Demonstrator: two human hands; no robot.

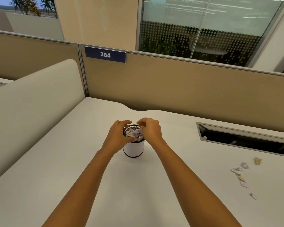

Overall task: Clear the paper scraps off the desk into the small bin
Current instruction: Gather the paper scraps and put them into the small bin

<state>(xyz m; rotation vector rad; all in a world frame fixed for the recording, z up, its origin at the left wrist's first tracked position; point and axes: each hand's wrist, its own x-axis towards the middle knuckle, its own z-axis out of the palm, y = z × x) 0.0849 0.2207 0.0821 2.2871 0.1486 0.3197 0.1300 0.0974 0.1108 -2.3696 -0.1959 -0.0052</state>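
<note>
My left hand (117, 135) is curled round the top of the small bin (134, 149), thumb over the far side of the rim and fingers wrapped against the near side. My right hand (152, 130) sits at the opposite side of the rim with its fingers bent in toward the mouth. The fingertips are down among the paper there, but I cannot tell whether they pinch a piece or only touch it.

The bin is a round can with a white wall, dark bands at top and bottom and a black mesh lining showing inside the far edge. It stands upright on the white desk (72, 161), about the middle of it, between my two forearms. It is filled nearly to the rim with crumpled scraps (132, 133), white and pale lilac.

Well apart from the bin, off to my right, loose scraps (243, 171) lie strung along the desk surface. Most are white or lilac, and a tan crumpled scrap (257, 160) lies at the far end. Beyond them a cable tray opening (246, 140) is cut into the desk. A beige partition (170, 82) backs the desk and carries a blue number plate (105, 54) reading 384.
</note>
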